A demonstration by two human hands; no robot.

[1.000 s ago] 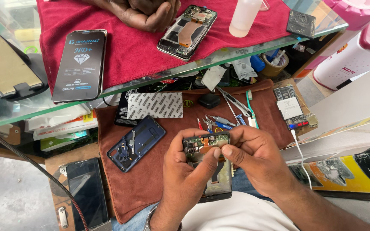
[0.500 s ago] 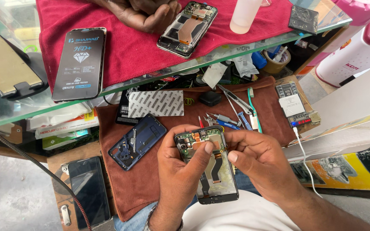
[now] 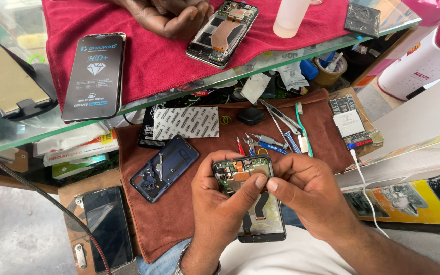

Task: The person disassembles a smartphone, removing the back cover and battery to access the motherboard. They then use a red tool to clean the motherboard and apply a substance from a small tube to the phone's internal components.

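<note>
Both hands are gripping the opened black smartphone with exposed circuit board [image 3: 253, 203] between them: left hand [image 3: 220, 203] is clasping its left edge, right hand [image 3: 309, 196] its right, thumbs meeting on top.

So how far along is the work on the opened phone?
Done: the dark blue back cover is off, lying on the brown cloth. In hand: left hand and right hand hold the opened black phone, thumbs pressing its upper board. Left: the cover is not yet refitted.

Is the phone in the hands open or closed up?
Open. The phone between the left hand and right hand shows bare inner parts; no back cover on it.
</note>
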